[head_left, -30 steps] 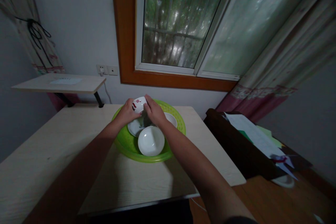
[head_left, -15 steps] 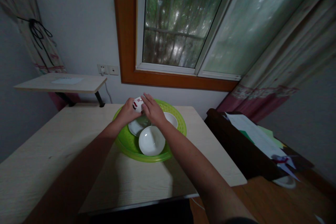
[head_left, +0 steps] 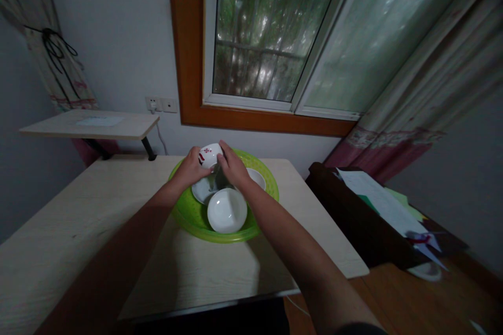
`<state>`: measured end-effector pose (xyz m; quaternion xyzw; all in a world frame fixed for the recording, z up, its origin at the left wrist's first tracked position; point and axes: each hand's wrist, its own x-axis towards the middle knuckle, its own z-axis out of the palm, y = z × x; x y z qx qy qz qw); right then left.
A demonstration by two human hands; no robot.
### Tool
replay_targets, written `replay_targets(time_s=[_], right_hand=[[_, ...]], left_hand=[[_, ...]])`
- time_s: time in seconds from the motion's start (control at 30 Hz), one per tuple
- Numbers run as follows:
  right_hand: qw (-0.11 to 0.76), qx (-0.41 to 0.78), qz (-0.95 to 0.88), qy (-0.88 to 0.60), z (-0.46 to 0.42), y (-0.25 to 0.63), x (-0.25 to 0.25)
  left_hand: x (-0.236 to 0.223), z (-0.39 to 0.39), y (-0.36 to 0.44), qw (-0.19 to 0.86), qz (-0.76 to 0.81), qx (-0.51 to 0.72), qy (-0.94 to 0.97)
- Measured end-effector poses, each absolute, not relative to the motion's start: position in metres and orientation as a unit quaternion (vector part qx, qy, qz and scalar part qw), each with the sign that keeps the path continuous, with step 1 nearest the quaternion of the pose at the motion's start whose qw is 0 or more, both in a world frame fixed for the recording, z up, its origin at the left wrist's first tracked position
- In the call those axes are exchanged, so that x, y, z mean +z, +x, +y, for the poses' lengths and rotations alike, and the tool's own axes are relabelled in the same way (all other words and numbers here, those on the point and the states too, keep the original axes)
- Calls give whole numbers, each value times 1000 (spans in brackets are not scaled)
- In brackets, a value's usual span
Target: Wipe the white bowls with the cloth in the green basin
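Above the far part of a green plastic basin (head_left: 188, 225), my left hand (head_left: 192, 168) and my right hand (head_left: 232, 165) hold a small white bowl (head_left: 211, 154) with red markings between them. The left fingers and thumb grip its left side; the right hand is closed against its right side. Inside the basin lie a white bowl (head_left: 227, 211) nearest me, another white bowl (head_left: 256, 178) partly behind my right forearm, and a white dish (head_left: 201, 191) under my left hand. Something greyish between the dishes, below the held bowl, is too dark to make out.
The basin stands on a pale wooden table (head_left: 129, 220). A raised shelf (head_left: 98, 124) with a paper sheet is at the back left. To the right is a dark brown piece of furniture (head_left: 338, 214) with papers on it. A window (head_left: 263, 36) is behind.
My right hand has shifted slightly right and down along the small bowl, uncovering more of its white surface. The left hand stays almost in place, and the basin has not moved.
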<state>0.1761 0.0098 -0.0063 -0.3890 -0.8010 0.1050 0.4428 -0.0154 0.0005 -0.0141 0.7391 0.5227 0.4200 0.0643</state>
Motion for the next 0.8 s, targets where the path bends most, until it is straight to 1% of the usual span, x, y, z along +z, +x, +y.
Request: replay_targets(time_s=[0.17, 0.3, 0.4, 0.67, 0.8], right_hand=[[381, 24, -868, -317, -8, 167, 8], [351, -3, -893, -281, -17, 160, 13], [365, 10, -883, -294, -16, 160, 14], [467, 124, -791, -376, 12, 178, -1], [472, 170, -756, -421, 20, 184, -9]], left_hand=[[-14, 0, -16, 71, 519, 419, 742], [-13, 0, -16, 78, 509, 426, 744], [-11, -1, -15, 82, 513, 426, 741], [-17, 2, -15, 75, 531, 432, 725], [-15, 0, -16, 72, 538, 435, 718]])
